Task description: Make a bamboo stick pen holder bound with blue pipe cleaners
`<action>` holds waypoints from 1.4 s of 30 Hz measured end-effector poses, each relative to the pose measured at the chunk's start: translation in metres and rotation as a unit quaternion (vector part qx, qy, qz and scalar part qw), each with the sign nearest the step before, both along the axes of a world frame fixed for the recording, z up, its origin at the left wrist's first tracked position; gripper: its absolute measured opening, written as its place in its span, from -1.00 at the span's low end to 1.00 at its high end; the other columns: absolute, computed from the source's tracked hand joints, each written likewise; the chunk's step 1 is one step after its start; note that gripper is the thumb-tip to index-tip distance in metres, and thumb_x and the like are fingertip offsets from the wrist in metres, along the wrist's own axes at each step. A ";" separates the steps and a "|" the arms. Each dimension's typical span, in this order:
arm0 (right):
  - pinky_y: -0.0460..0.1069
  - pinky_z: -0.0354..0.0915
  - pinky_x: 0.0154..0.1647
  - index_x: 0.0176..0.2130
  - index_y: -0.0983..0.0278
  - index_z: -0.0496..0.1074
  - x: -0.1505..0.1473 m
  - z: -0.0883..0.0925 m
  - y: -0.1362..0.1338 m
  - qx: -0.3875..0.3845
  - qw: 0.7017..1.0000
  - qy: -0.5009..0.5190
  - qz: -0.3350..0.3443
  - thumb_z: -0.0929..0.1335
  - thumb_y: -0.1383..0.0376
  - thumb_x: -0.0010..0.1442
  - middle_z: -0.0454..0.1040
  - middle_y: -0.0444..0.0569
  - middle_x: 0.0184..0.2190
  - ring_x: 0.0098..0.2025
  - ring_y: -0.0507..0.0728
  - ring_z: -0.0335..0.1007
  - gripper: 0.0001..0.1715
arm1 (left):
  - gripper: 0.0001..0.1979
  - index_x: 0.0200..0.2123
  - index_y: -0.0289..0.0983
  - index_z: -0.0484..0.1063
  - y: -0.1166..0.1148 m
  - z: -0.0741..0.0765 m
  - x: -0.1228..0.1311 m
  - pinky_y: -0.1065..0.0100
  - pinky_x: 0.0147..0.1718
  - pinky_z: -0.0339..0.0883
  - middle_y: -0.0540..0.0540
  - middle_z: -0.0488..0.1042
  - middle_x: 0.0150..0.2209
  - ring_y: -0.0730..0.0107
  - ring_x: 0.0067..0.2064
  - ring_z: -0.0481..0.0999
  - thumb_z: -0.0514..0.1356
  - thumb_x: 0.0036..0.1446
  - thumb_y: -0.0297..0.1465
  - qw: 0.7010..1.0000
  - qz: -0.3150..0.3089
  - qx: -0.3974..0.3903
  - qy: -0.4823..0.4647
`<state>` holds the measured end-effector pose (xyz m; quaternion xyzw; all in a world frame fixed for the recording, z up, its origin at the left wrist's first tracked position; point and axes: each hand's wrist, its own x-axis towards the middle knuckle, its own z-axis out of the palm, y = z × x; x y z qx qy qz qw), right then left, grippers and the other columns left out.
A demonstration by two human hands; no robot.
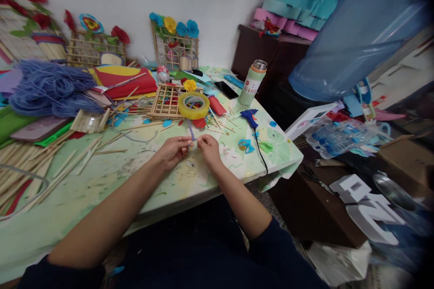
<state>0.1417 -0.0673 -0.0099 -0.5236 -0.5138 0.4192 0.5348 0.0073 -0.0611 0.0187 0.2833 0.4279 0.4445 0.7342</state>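
Note:
Over the front part of the table, my left hand [176,150] and my right hand [208,148] meet almost fingertip to fingertip. Both pinch a thin strand of purple-blue cord [191,130], which rises between them toward a roll of clear yellow tape [193,105]. Whether the cord has a knot I cannot make out. Behind the tape lies a small lattice of wooden sticks [165,101] with a yellow paper flower [190,85] at its corner. A blue glue gun [250,118] rests to the right of my hands.
A heap of blue cord [54,86] and many loose wooden sticks [29,167] cover the table's left side. A green bottle [252,82] stands at the back right, by a black phone [226,90]. A large blue water jug [356,40] stands beyond the table's right edge.

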 end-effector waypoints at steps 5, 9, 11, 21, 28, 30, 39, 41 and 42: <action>-0.09 0.15 -0.39 -0.53 0.27 0.34 -0.001 0.002 -0.003 0.031 0.998 -0.051 0.021 0.28 0.20 0.11 0.36 -0.17 -0.58 -0.49 0.01 0.21 -0.75 | -0.86 -0.40 -0.45 0.47 0.000 0.000 0.000 0.64 -0.67 0.16 -0.08 0.46 -0.56 0.72 -0.67 0.23 0.22 -0.09 -0.70 1.000 0.001 -0.001 0.000; -0.10 0.15 -0.40 -0.54 0.26 0.33 -0.002 0.003 -0.002 0.007 0.997 -0.075 0.019 0.28 0.32 0.06 0.32 -0.19 -0.61 -0.51 0.00 0.20 -0.83 | -0.87 -0.42 -0.44 0.48 0.000 -0.002 0.001 0.64 -0.68 0.15 -0.09 0.46 -0.55 0.70 -0.66 0.25 0.24 -0.11 -0.68 1.000 0.000 0.005 0.005; -0.10 0.15 -0.42 -0.55 0.26 0.31 -0.001 0.003 -0.002 0.001 0.996 -0.086 0.002 0.27 0.34 0.05 0.30 -0.20 -0.61 -0.51 0.01 0.20 -0.84 | -0.88 -0.42 -0.45 0.49 0.000 -0.002 0.001 0.63 -0.68 0.14 -0.10 0.47 -0.55 0.70 -0.66 0.25 0.25 -0.12 -0.67 1.000 -0.004 0.009 0.013; -0.06 0.12 -0.34 -0.45 0.27 0.32 0.004 0.004 -0.007 0.073 0.956 -0.283 -0.027 0.23 0.33 0.16 0.38 -0.10 -0.50 -0.39 0.07 0.27 -0.83 | -0.85 -0.43 -0.44 0.51 0.001 -0.003 0.001 0.61 -0.68 0.11 -0.09 0.47 -0.57 0.70 -0.66 0.24 0.30 -0.19 -0.66 0.999 0.003 0.015 0.040; -0.08 0.11 -0.35 -0.44 0.27 0.36 0.004 0.006 -0.005 0.062 0.966 -0.248 0.033 0.26 0.28 0.20 0.43 -0.11 -0.49 -0.41 0.05 0.27 -0.79 | -0.78 -0.42 -0.43 0.52 0.002 -0.009 0.000 0.59 -0.67 0.08 -0.07 0.47 -0.56 0.70 -0.65 0.25 0.38 -0.27 -0.57 0.996 -0.006 0.049 0.077; -0.08 0.09 -0.37 -0.48 0.27 0.34 0.002 0.006 -0.004 0.059 0.967 -0.248 0.028 0.27 0.29 0.19 0.40 -0.12 -0.52 -0.42 0.05 0.24 -0.79 | -0.78 -0.42 -0.43 0.52 0.003 -0.010 -0.001 0.58 -0.66 0.07 -0.07 0.48 -0.56 0.69 -0.64 0.24 0.38 -0.26 -0.53 0.994 -0.012 0.064 0.088; -0.09 0.09 -0.38 -0.54 0.25 0.24 0.001 0.001 -0.002 0.041 0.984 -0.172 0.002 0.20 0.27 0.24 0.31 -0.16 -0.56 -0.44 0.03 0.21 -0.68 | -0.74 -0.40 -0.41 0.53 0.002 -0.007 -0.001 0.54 -0.66 0.03 -0.07 0.48 -0.55 0.67 -0.65 0.22 0.38 -0.28 -0.51 0.992 -0.009 0.067 0.107; -0.09 0.08 -0.38 -0.52 0.26 0.28 0.000 0.003 -0.003 0.042 0.980 -0.196 0.014 0.22 0.23 0.24 0.34 -0.15 -0.54 -0.44 0.02 0.21 -0.68 | -0.75 -0.41 -0.41 0.54 0.003 -0.009 -0.001 0.54 -0.66 0.02 -0.06 0.47 -0.56 0.68 -0.65 0.20 0.38 -0.28 -0.50 0.991 -0.012 0.071 0.111; -0.09 0.07 -0.39 -0.51 0.26 0.30 0.000 0.004 -0.003 0.040 0.978 -0.205 0.019 0.24 0.22 0.23 0.36 -0.15 -0.54 -0.45 0.02 0.21 -0.69 | -0.75 -0.41 -0.41 0.54 0.003 -0.010 -0.001 0.54 -0.66 0.02 -0.05 0.46 -0.57 0.68 -0.65 0.19 0.38 -0.28 -0.49 0.991 -0.014 0.075 0.113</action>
